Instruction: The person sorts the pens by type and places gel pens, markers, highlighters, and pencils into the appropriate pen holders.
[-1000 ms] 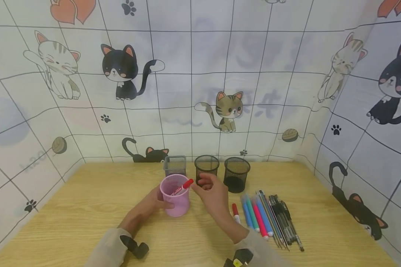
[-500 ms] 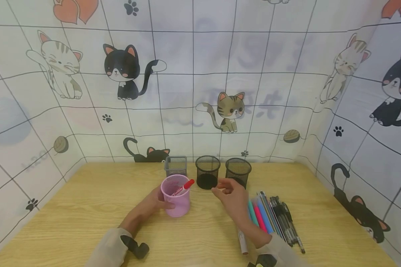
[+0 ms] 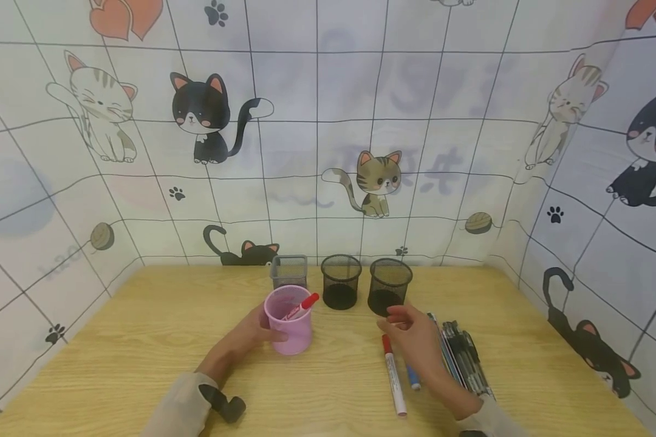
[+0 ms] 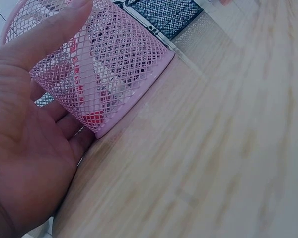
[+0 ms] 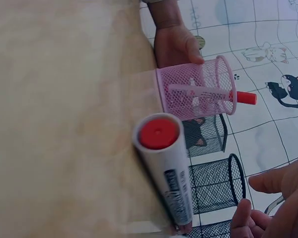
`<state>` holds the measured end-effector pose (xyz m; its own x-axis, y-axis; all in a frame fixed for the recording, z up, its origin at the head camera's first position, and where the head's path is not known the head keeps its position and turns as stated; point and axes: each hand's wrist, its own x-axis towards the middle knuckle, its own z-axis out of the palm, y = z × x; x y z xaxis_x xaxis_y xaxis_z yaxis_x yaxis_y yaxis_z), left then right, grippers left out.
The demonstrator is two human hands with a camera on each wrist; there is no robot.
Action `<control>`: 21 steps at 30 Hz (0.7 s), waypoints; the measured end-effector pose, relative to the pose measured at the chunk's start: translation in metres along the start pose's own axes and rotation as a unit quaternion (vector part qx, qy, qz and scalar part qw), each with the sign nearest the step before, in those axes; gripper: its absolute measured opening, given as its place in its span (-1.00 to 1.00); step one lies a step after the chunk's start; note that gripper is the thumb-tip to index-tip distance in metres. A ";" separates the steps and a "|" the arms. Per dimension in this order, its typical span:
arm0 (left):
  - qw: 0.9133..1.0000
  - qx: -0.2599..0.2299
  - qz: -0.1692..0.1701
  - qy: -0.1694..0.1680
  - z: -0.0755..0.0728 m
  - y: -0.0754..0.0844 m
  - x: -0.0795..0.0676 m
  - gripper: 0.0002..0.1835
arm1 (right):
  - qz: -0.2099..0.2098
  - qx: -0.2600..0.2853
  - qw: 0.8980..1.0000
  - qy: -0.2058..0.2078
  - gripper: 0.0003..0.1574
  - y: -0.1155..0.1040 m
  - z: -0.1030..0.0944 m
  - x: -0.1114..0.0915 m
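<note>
Right hand (image 3: pixel 417 343) moved rightward, marker (image 3: pixel 302 307) in upright cup (image 3: pixel 299 332) leaning right, cap-up

Cat-print wall (image 3: pixel 284 200) behind wooden table (image 3: pixel 328 382)

Wooden table (image 3: pixel 197 309), bearing: pink cup (image 3: pixel 294 337) | gray holder (image 3: pixel 290 274) | two black cups (image 3: pixel 341 296) | red-capped marker (image 3: pixel 394 379) | blue marker (image 3: pixel 413 377) | pens (image 3: pixel 463 355)

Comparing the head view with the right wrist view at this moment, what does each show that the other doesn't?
Only the head view: the black pens and a blue marker, partly hidden by the right hand.

Only the right wrist view: the red end face of the loose marker, and the lower barrel of the marker in the cup, visible through the mesh.

Both: the left hand holding the pink cup, the right hand, both those markers and mesh holders.
</note>
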<state>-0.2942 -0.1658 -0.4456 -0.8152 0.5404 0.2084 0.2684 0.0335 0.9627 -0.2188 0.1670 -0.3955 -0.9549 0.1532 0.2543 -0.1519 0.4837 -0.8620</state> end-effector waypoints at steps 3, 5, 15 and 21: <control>1.000 -0.004 -0.002 0.001 0.001 0.001 0.000 -0.15 | 0.000 -0.040 0.999 -0.009 -0.62 0.005 -0.004 -0.004; 1.000 -0.006 -0.001 0.001 0.001 0.002 0.000 -0.15 | -0.006 -0.055 0.998 -0.015 -0.62 0.007 -0.006 -0.006; 1.000 0.006 -0.002 0.007 0.000 0.002 -0.001 -0.15 | -0.007 -0.079 0.996 -0.047 -0.59 0.010 -0.005 -0.010; 1.000 0.012 0.000 0.001 0.000 0.002 0.000 -0.15 | -0.007 -0.069 0.995 -0.067 -0.55 0.012 0.001 -0.013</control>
<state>-0.2935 -0.1654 -0.4435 -0.8165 0.5380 0.2096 0.2815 0.0539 0.9580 -0.2078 0.1700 -0.4092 -0.9797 0.0345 0.1976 -0.1378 0.6001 -0.7880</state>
